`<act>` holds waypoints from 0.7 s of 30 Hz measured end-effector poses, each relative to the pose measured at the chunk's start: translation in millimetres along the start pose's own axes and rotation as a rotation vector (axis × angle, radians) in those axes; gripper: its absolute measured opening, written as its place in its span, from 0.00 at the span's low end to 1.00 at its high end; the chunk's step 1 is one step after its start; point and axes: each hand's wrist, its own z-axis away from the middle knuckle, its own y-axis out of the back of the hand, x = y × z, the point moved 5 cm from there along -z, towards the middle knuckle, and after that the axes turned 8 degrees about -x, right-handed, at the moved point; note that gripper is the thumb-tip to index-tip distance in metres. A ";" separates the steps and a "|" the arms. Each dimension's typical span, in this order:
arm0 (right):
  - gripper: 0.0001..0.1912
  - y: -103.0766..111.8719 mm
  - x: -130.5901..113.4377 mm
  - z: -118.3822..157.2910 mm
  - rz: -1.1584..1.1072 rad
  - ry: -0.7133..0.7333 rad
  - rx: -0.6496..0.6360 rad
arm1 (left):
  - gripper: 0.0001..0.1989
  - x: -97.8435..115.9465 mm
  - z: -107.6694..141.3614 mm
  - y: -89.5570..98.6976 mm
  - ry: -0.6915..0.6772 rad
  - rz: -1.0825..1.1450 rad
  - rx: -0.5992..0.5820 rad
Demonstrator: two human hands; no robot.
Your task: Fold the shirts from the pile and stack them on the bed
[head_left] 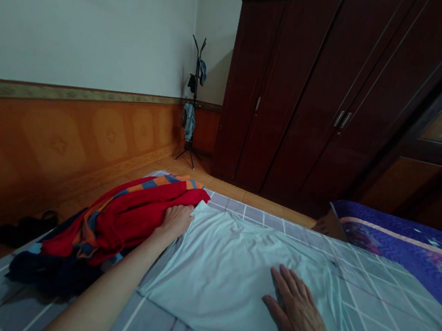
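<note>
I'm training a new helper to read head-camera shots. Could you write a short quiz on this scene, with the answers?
1. What is the right hand lying flat on?
2. True or false: the left hand rests on the red cloth.
3. What stands in the corner of the room, to the left of the wardrobe?
A. a coat stand
B. an ironing board
C. a floor lamp

Key:
1. The pale blue garment
2. True
3. A
</note>
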 end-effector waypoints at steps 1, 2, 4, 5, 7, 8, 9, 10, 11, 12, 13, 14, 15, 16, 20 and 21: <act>0.29 -0.5 0.4 -0.3 0.004 0.007 0.010 | 0.11 -0.5 -0.7 -0.5 0.004 0.006 0.002; 0.29 -0.2 0.8 -1.0 0.008 0.015 0.020 | 0.11 -0.8 -1.3 -0.9 0.008 0.012 0.003; 0.29 1.5 1.2 -2.4 0.015 0.029 0.039 | 0.11 -1.3 -2.6 -1.1 0.015 0.029 0.002; 0.29 2.2 1.2 -2.8 0.016 0.032 0.048 | 0.11 -1.6 -3.1 -0.7 0.018 0.040 0.001; 0.29 2.8 1.3 -2.7 0.013 0.038 0.058 | 0.12 -2.2 -3.7 1.4 0.023 0.068 0.004; 0.29 2.7 1.4 -2.6 0.009 0.042 0.060 | 0.13 -2.6 -3.6 2.9 0.025 0.085 0.007; 0.29 2.5 1.3 -2.5 0.006 0.046 0.060 | 0.13 -2.8 -3.4 4.5 0.025 0.103 0.012; 0.29 2.3 1.4 -2.5 0.005 0.049 0.058 | 0.13 -2.9 -2.9 6.0 0.022 0.124 0.017; 0.29 2.0 1.4 -2.7 0.005 0.051 0.056 | 0.12 -2.6 -2.4 7.2 0.016 0.147 0.022; 0.29 1.9 1.4 -3.0 0.005 0.053 0.053 | 0.12 -2.2 -1.9 7.9 0.008 0.172 0.028; 0.29 1.8 1.3 -3.4 0.006 0.054 0.052 | 0.11 -1.6 -1.7 8.1 -0.003 0.199 0.035; 0.29 1.9 1.2 -3.8 0.007 0.056 0.055 | 0.10 -0.9 -1.8 7.8 -0.016 0.228 0.044; 0.29 1.9 0.9 -4.2 0.009 0.058 0.058 | 0.09 -0.4 -2.5 7.0 -0.029 0.260 0.054; 0.29 2.0 0.5 -4.5 0.012 0.061 0.063 | 0.08 -0.2 -3.9 5.8 -0.040 0.295 0.066; 0.29 1.6 -0.7 -4.1 0.032 0.069 0.080 | 0.07 -2.5 -15.5 -0.7 -0.065 0.477 0.109; 0.29 1.4 -0.7 -3.7 0.035 0.069 0.082 | 0.07 -3.3 -19.0 -2.4 -0.071 0.532 0.112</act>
